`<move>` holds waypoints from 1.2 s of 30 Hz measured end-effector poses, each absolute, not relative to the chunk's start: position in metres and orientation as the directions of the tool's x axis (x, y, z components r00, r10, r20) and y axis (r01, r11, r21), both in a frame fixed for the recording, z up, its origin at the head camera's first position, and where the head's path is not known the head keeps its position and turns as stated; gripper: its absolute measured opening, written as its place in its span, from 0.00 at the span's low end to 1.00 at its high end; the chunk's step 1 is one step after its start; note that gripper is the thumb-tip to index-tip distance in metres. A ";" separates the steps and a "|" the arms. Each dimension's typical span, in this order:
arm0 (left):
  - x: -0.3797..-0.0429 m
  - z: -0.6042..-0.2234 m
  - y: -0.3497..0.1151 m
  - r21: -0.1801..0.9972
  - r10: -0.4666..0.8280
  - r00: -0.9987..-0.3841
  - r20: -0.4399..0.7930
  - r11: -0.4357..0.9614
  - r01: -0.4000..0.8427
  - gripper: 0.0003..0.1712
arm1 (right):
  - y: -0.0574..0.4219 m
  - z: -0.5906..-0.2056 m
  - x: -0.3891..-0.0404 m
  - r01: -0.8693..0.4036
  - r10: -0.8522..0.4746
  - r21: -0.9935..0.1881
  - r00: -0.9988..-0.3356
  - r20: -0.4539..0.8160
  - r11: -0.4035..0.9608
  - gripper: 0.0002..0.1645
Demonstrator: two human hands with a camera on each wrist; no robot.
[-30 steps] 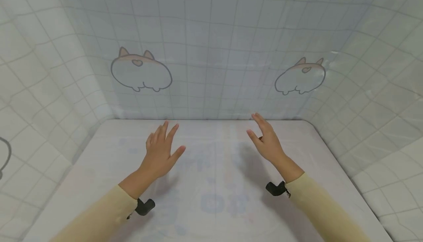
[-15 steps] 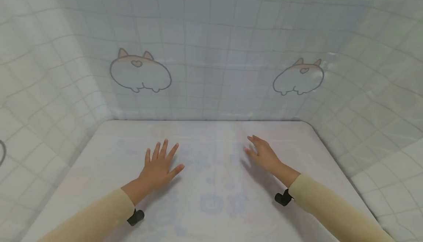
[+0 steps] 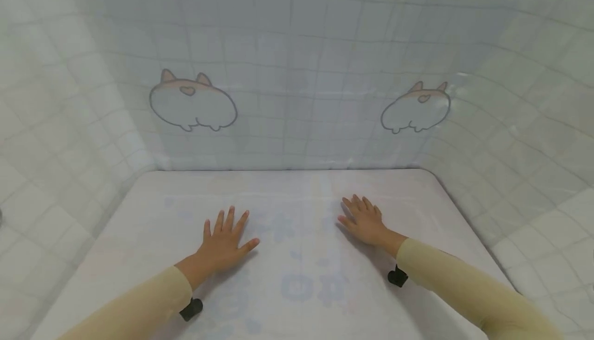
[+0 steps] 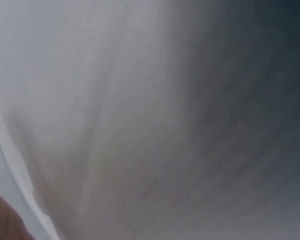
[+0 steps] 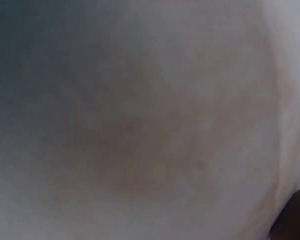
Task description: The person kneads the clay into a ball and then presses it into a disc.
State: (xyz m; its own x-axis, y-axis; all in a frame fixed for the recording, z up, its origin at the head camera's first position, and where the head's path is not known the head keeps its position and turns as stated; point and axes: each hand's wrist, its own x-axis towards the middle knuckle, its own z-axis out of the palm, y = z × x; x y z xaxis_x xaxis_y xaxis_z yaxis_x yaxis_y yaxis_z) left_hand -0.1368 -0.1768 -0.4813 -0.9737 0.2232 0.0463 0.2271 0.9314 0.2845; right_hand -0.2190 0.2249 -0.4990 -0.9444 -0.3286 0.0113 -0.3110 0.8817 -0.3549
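Note:
My left hand (image 3: 221, 244) lies palm down on the white table (image 3: 297, 195), its fingers straight and spread. To the right, my right hand (image 3: 364, 222) also rests on the table with fingers extended and slightly apart. Neither hand holds anything. The left wrist view is mostly a blurred pale surface, with a bit of skin (image 4: 5, 220) in the lower left corner. A similar blurred surface fills the right wrist view, where a dark bit of skin (image 5: 294, 217) shows at lower right.
Pale gridded curtains enclose the table at the back and both sides. Two cartoon animal drawings (image 3: 192, 103) (image 3: 416, 109) are printed on the back curtain (image 3: 287, 71). A black wrist camera (image 3: 191, 309) hangs under the left sleeve, and another black camera (image 3: 397, 276) under the right.
Both hands have come down from above the table onto its surface. The left fingers have spread, and the right hand has turned palm down.

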 end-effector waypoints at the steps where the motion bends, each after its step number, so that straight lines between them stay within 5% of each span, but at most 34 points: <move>1: -0.135 -0.480 -0.178 0.285 0.217 -0.975 0.051 0.932 0.222 0.51 | 0.223 -0.501 -0.220 -0.315 -0.335 -0.350 -0.942 0.003 0.882 0.46; 21: -0.137 -0.480 -0.181 0.306 0.187 -0.981 -0.053 0.938 0.162 0.55 | 0.205 -0.518 -0.229 -0.282 -0.288 -0.156 -0.958 -0.015 0.947 0.58; 30: -0.143 -0.490 -0.186 0.262 0.170 -0.980 -0.108 0.955 0.137 0.57 | 0.212 -0.505 -0.233 -0.247 -0.295 -0.327 -0.950 -0.106 0.912 0.55; 36: -0.150 -0.473 -0.194 0.267 0.185 -0.981 -0.055 0.950 0.164 0.55 | 0.239 -0.456 -0.243 -0.244 -0.299 -0.355 -0.948 -0.106 0.902 0.53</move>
State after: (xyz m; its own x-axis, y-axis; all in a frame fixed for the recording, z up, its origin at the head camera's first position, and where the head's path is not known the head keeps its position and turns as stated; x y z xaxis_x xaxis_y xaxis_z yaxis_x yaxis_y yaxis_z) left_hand -0.1501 -0.1939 -0.4726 -0.9813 0.1847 -0.0547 0.1639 0.9496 0.2674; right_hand -0.2429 0.2394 -0.4562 -0.9484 -0.2986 -0.1062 -0.2443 0.9023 -0.3552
